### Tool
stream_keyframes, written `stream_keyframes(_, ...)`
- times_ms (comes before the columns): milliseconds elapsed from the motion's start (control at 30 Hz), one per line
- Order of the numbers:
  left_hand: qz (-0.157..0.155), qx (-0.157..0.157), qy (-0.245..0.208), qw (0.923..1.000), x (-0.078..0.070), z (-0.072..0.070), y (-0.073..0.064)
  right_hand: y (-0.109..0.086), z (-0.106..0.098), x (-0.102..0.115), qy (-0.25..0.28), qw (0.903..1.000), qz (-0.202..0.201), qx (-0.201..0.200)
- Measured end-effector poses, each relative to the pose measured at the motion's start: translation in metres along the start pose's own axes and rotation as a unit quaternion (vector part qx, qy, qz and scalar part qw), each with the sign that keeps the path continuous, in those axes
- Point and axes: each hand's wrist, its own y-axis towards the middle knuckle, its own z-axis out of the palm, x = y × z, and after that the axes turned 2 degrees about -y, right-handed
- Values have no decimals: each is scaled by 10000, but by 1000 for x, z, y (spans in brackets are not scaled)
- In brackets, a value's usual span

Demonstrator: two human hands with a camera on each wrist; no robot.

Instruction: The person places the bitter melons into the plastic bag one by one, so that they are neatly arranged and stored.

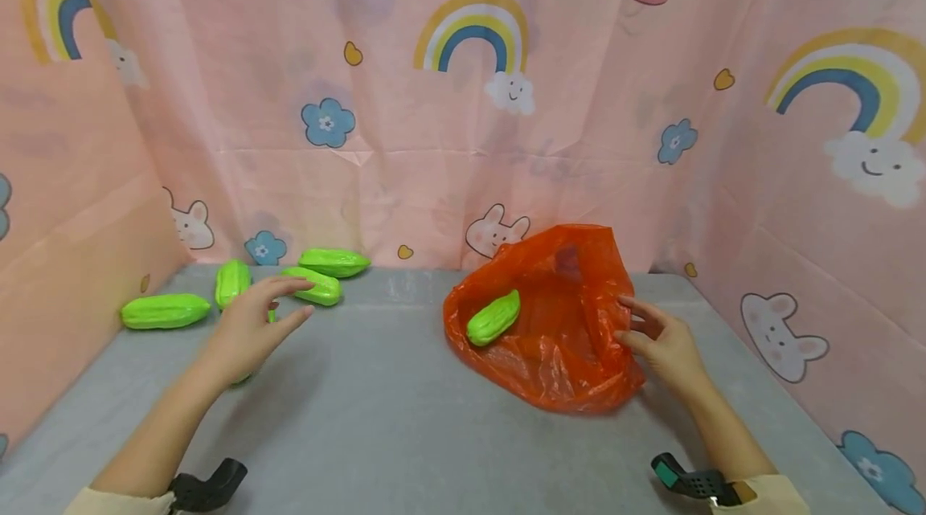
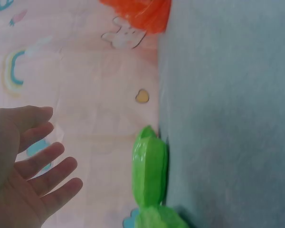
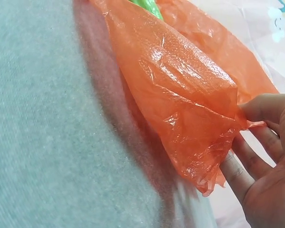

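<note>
1. The left forearm slants in from the lower left, rising toward the right, with a pale sleeve (image 1: pixel 119 501) and a dark wrist device (image 1: pixel 208 485) near the bottom edge.
2. The left hand (image 1: pixel 253 326) is raised over the left part of the grey table (image 1: pixel 405 435). Its thumb stands apart from the fingers with a gap between them, and in the left wrist view the fingers are fanned; the grip is loose and holds nothing.
3. Green ridged pieces lie around that hand in the head view: a left piece (image 1: pixel 165 311) on its side, a second piece (image 1: pixel 233 278) just behind the hand, a third piece (image 1: pixel 321 290) beyond the fingertips, and a rear piece (image 1: pixel 333 262) near the patterned backdrop (image 1: pixel 405 202). Slivers of green (image 1: pixel 242 379) past the hand are too hidden to tell apart.
4. The right forearm slants in from the lower right, rising toward the left, and also wears a wrist device (image 1: pixel 694 480).
5. The right hand (image 1: pixel 669 346) pinches the right edge of the orange bag (image 1: pixel 564 370), thumb on one side of the film, fingers bent on the other.
6. The bag rests on the table, mouth spread wide; a single green piece (image 1: pixel 494 319) lies inside, toward the left of the opening.
</note>
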Motion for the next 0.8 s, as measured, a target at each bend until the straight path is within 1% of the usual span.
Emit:
stream_keyframes(67, -52, -105, 11, 9999, 6, -6, -2, 0, 0, -1, -24, 10000, 1, 20)
stream_keyframes(167, -230, -170, -57, 9996, 15, -15, -5, 0, 1, -2, -24, 10000, -18, 32)
stream_keyframes(300, -478, -49, -168, 9987, 24, -23, -7, 0, 1, -3, -11, 10000, -61, -11)
stream_keyframes(467, -626, 60, 45, 9980, 34, -28, -10, 1, 2, -5, -10, 9997, -258, -20)
stream_keyframes(567, -718, 313, 239, 9966, 41, -27, -10, 1, 2, -5, -37, 9996, -262, -16)
stream_keyframes(700, -920, 685, 498, 9921, 51, -25, -8, 0, 0, -5, -115, 9999, -119, 11)
stream_keyframes(800, -1067, 806, 610, 9891, 59, -24, -7, 0, 2, -5, -96, 9998, -146, 44)
